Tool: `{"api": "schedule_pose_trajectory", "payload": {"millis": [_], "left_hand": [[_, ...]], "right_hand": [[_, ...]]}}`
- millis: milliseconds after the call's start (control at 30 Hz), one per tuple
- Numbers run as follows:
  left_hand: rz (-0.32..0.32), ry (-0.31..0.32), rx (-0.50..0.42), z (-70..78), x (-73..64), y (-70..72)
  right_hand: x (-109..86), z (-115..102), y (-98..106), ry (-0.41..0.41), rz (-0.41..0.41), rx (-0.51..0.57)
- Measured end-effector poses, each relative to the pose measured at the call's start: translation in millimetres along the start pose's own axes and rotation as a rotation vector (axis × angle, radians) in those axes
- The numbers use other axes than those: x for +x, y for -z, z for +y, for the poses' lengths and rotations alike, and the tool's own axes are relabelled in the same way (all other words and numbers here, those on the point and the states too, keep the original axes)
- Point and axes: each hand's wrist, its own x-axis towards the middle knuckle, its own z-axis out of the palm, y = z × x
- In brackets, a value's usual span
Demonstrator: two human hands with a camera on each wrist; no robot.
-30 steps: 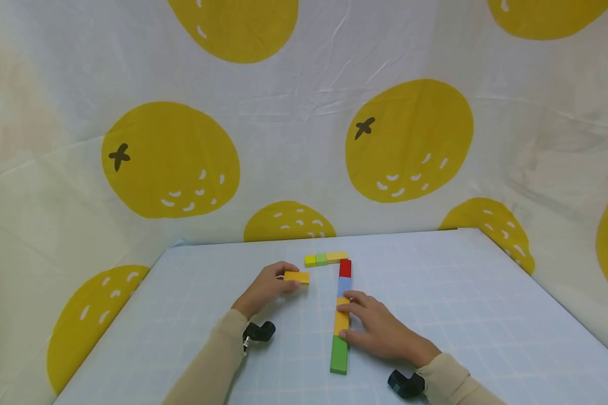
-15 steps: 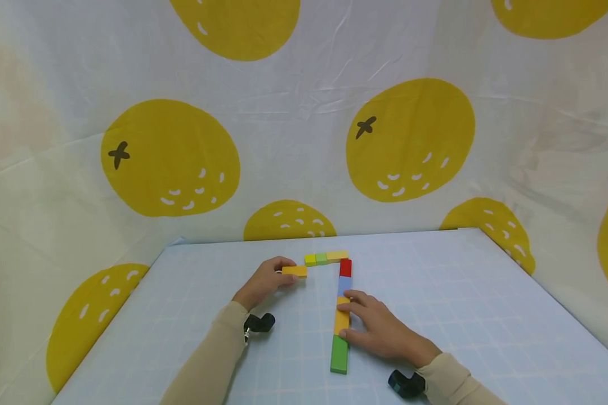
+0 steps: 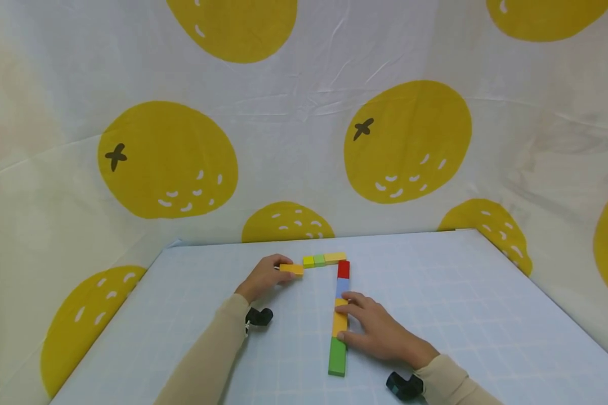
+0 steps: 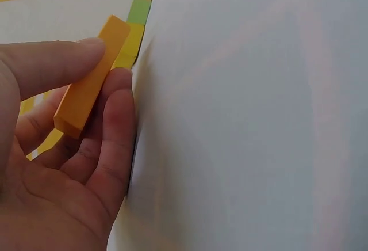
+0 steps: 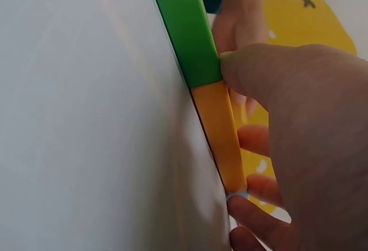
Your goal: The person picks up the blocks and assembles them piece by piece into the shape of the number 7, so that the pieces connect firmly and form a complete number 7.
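Observation:
My left hand (image 3: 263, 279) pinches an orange block (image 3: 291, 270) between thumb and fingers. In the left wrist view the orange block (image 4: 92, 78) looks tilted, near a small yellow block (image 4: 129, 46) that ends the back row. A bent line of blocks lies on the table: yellow, light green (image 3: 319, 260) and pale yellow (image 3: 335, 257) across the back, then red (image 3: 343, 269), blue (image 3: 342, 287), orange (image 3: 340, 322) and green (image 3: 337, 357) coming forward. My right hand (image 3: 382, 332) rests along the line's right side. Its thumb touches near the green-orange joint, its fingertips the orange and blue blocks.
A pale checked cloth covers the table (image 3: 436, 292). Behind it hangs a white curtain (image 3: 294, 140) printed with big yellow fruit. Each wrist wears a black camera, such as the left wrist camera (image 3: 260, 316).
My left hand has moved slightly back and left with the orange block, closer to the yellow end of the back row. The right hand and the line of blocks have stayed in place.

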Motion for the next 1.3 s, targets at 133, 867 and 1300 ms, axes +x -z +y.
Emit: {"api": "schedule_pose_trajectory", "payload": {"millis": [133, 867, 1300], "left_hand": [[0.037, 0.031, -0.004, -2.5, 5.2, -1.6], [0.106, 0.108, 0.099, 6.4, 25.3, -2.9], [0.131, 0.115, 0.158, 8.3, 32.3, -10.1]], "right_hand": [[-0.9, 0, -1, -0.010, -0.009, 0.000], [-0.4, -2, -1, -0.019, 0.011, -0.025], [0.3, 0, -1, -0.015, -0.006, -0.006]]}}
